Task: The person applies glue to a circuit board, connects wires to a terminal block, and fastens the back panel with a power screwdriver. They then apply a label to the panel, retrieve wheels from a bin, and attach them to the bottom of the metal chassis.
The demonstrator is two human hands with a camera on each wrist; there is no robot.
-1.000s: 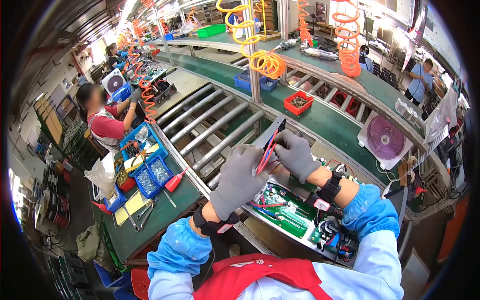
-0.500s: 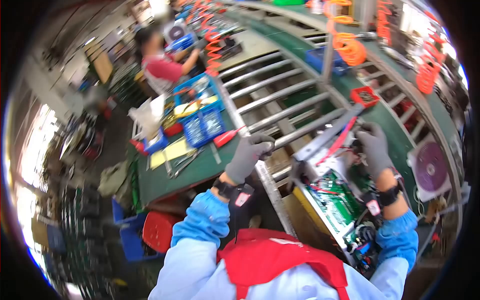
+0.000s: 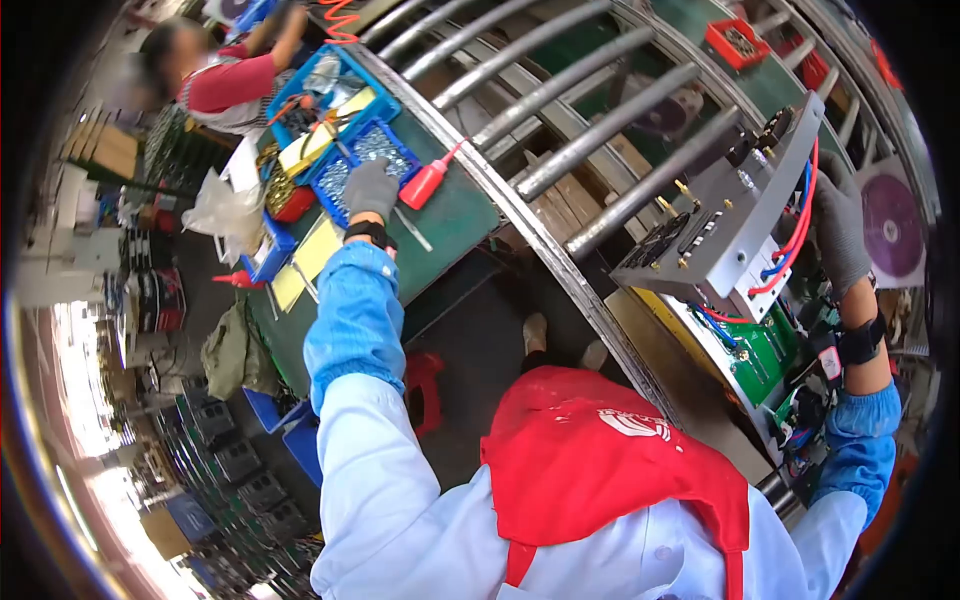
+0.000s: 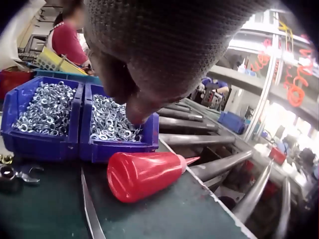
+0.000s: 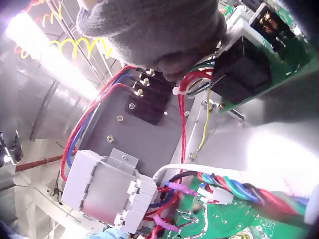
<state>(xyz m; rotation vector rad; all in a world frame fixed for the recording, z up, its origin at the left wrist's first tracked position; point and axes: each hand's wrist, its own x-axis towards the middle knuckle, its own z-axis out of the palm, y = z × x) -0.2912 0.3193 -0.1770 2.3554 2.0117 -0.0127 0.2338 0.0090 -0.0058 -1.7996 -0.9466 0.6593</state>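
My gloved left hand is over the small blue parts bins at the table's far edge. In the left wrist view its bent fingers come down at the right-hand bin, full of small metal washers; their tips are partly hidden. My gloved right hand grips the far edge of a tilted grey metal panel, its fingertips mostly hidden. Red wires and blue wires run down the panel's side to a white block. Below lies a green circuit board in an open metal chassis.
A red squeeze bottle lies just before the bins, near wrenches and a yellow sheet. Metal rollers run between table and chassis. Another person works beyond the bins. A red tray stands at the back right.
My left hand has let go of the wires and moved left to the washer bins. The panel is tilted up, showing its fittings, with my right hand at its edge. The view has swung downward.
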